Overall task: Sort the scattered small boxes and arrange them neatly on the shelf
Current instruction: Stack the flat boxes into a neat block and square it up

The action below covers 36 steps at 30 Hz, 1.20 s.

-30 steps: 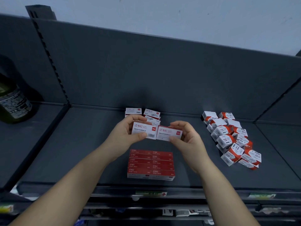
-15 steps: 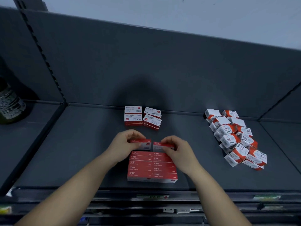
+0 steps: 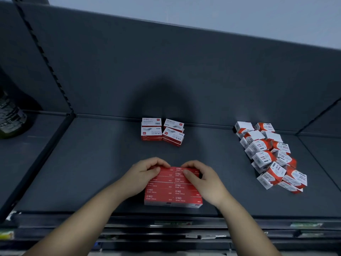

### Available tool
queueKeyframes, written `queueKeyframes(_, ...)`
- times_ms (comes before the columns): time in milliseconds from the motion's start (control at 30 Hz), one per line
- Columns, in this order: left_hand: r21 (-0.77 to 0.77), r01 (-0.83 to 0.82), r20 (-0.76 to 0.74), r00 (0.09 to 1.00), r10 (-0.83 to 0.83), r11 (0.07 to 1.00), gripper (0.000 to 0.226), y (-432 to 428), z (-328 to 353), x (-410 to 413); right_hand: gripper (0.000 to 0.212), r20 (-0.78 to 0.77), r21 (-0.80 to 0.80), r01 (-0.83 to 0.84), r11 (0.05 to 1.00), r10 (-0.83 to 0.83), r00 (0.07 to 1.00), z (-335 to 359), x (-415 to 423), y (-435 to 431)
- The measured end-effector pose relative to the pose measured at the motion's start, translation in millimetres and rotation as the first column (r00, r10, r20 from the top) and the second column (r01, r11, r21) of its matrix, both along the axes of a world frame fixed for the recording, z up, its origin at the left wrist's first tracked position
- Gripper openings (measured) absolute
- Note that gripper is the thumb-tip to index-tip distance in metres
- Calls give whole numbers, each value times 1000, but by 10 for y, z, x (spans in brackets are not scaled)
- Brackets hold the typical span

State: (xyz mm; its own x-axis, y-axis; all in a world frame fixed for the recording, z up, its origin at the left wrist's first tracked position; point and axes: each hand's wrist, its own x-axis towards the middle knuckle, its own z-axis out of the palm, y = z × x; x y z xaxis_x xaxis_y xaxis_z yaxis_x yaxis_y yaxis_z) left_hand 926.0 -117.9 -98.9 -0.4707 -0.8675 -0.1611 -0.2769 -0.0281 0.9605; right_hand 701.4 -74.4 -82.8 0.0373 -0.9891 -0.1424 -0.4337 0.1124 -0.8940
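Note:
A neat block of red staple boxes (image 3: 173, 193) lies in two columns near the front of the dark grey shelf (image 3: 92, 163). My left hand (image 3: 144, 172) curls its fingers round the back left box of the block. My right hand (image 3: 201, 180) curls round the back right box (image 3: 184, 169), thumb on its top. Several more red-and-white staple boxes (image 3: 162, 131) stand stacked at the shelf's back. A loose heap of white-and-orange paper clip boxes (image 3: 271, 156) lies at the right.
A dark bottle (image 3: 11, 117) stands on the neighbouring shelf bay at the left. A slotted upright (image 3: 42, 56) divides the bays. The shelf's front rail (image 3: 166, 222) carries price labels. Bare shelf lies left of the block.
Both hands came down from chest height with one box each and set them at the back of the red block. The boxes now lie red side up in line.

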Motion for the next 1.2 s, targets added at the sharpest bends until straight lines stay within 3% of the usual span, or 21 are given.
queueKeyframes(133,-5,-14,-46,999,14,1000,23,-72,72,24,11,-24,29,-28,999,29,999,95,-31,-94)
queueKeyframes(233,-124,-140,-54,990,134,982,24,-272,111,103,15,-76,18,35,999,-33,997,151,-83,-299)
queueKeyframes(400,-252,-365,83,915,396,896,28,-819,38,249,28,-224,-36,131,991,-135,965,196,-1,-753)
queueKeyframes(567,-321,-203,325,894,309,925,59,-1069,-74,255,49,-266,-24,132,991,-133,955,37,228,-1035)
queueKeyframes(867,-497,-197,305,872,383,845,46,-932,-83,242,37,-226,-29,190,981,-192,955,-7,125,-984)
queueKeyframes(933,-489,-208,281,882,378,847,45,-878,-57,242,32,-164,-61,199,978,-206,965,3,80,-919)
queueKeyframes(1033,-344,-248,128,943,306,906,42,-771,-1,238,25,77,-38,223,974,-220,972,29,17,-802)
queueKeyframes(1200,-68,-254,-209,949,235,965,44,-601,165,159,30,474,19,262,965,-239,848,140,-50,-634)
